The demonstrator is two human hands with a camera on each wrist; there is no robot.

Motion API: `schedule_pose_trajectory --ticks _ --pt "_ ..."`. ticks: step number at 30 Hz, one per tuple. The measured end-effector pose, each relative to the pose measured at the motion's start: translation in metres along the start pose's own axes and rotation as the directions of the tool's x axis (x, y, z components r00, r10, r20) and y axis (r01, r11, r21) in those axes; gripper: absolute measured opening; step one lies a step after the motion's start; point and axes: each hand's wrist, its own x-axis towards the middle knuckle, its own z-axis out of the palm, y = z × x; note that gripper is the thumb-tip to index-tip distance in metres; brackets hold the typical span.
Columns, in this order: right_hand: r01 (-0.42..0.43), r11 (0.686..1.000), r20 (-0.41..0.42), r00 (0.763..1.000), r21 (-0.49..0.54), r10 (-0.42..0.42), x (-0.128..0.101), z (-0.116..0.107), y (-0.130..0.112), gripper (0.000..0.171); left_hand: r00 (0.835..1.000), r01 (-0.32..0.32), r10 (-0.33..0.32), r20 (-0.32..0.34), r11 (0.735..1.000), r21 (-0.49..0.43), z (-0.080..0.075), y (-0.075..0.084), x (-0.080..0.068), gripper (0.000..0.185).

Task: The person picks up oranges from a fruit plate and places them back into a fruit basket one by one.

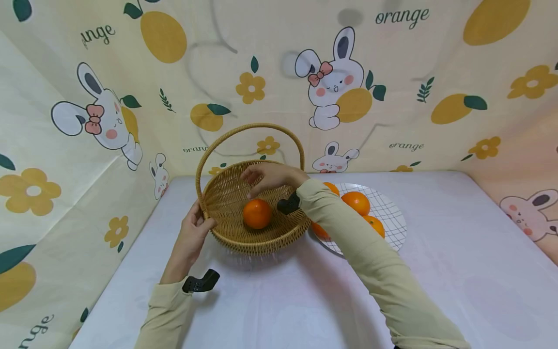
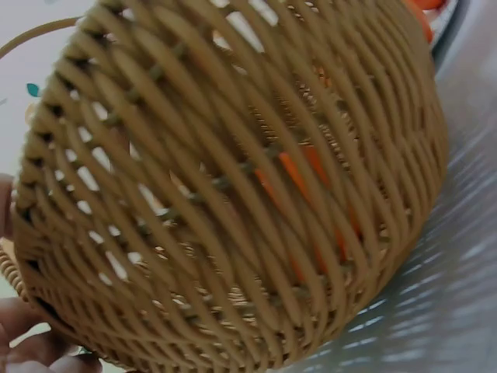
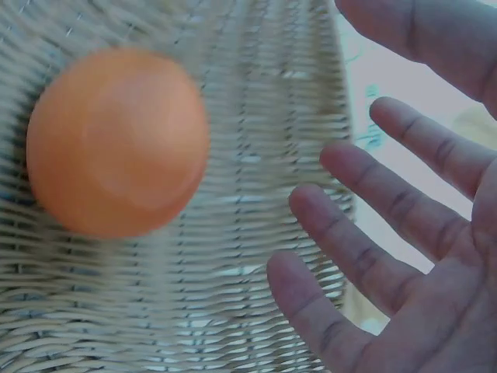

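Note:
A wicker basket [image 1: 279, 244] with a tall arched handle stands on the table, and one orange [image 1: 257, 214] lies inside it. At the basket's left side, my left hand [image 1: 190, 237] grips the rim near the handle's foot. In the left wrist view the woven wall [image 2: 194, 194] fills most of the picture, with the fruit glimpsed through gaps. My right hand [image 1: 274, 175] hovers over the basket, above the orange and apart from it. Its fingers are spread and hold nothing in the right wrist view, beside the orange [image 3: 116, 144].
Right of the basket, partly behind my right forearm, sits a white plate [image 1: 394, 223] with a grid pattern. Several oranges [image 1: 355, 202] lie on it. A pale cloth covers the table [image 1: 457, 271], and a printed curtain [image 1: 270, 48] hangs behind.

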Motion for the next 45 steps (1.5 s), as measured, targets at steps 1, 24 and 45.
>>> schedule_pose_trajectory --ticks 1,24,45 --pt "0.012 1.0 -0.007 1.0 0.015 -0.012 -0.002 -0.001 -0.001 0.058 1.0 -0.009 0.009 0.007 1.0 -0.006 0.0 0.0 0.0 0.077" --pt "0.311 0.889 -0.562 0.823 0.335 -0.076 -0.114 -0.014 -0.005 0.045 1.0 0.008 -0.008 0.011 0.999 -0.052 -0.003 0.007 0.003 0.07" --pt "-0.099 0.923 -0.672 0.658 0.371 0.341 -0.233 0.05 0.102 0.061 0.999 0.047 -0.047 0.001 0.999 -0.002 -0.007 0.006 0.001 0.073"
